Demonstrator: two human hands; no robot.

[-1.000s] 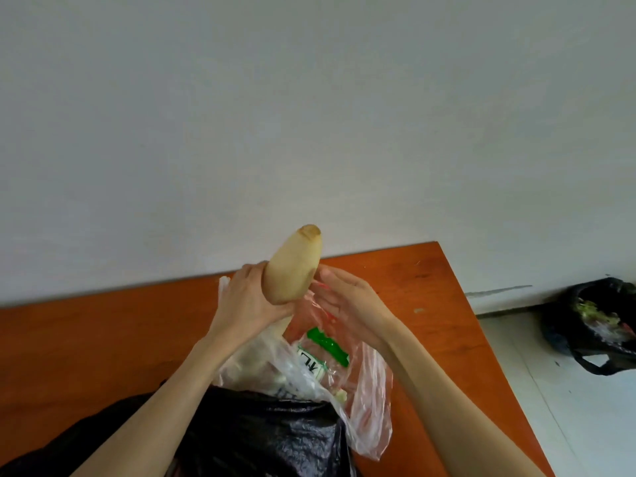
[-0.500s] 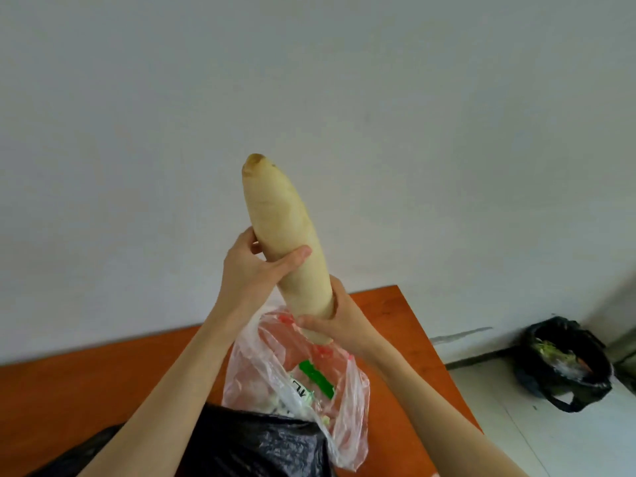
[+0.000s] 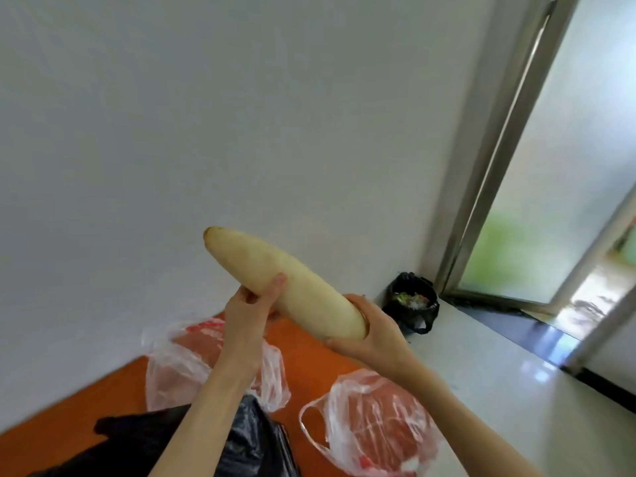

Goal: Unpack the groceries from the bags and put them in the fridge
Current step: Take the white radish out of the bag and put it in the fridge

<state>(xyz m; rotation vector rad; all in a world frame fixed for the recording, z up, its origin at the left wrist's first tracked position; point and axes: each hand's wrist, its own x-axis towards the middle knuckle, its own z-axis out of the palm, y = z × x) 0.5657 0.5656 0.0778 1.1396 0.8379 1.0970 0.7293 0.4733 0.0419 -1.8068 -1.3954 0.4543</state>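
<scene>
Looks like my home, a plain room off a doorway. Evidence: orange wooden table (image 3: 103,397) against a bare white wall (image 3: 241,115), thin plastic bags (image 3: 179,366) and a black bag (image 3: 144,442) on it, glossy white tile floor (image 3: 499,390), small bin (image 3: 411,304) lined with a black bag holding food scraps in the corner, metal-framed frosted glass door (image 3: 537,201) beside it.

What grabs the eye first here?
A long pale radish held mid-air at centre, left hand gripping its middle, right hand cupping its lower end. Below lie two clear plastic bags on the orange table; a black rubbish bag sits in the floor corner.
</scene>
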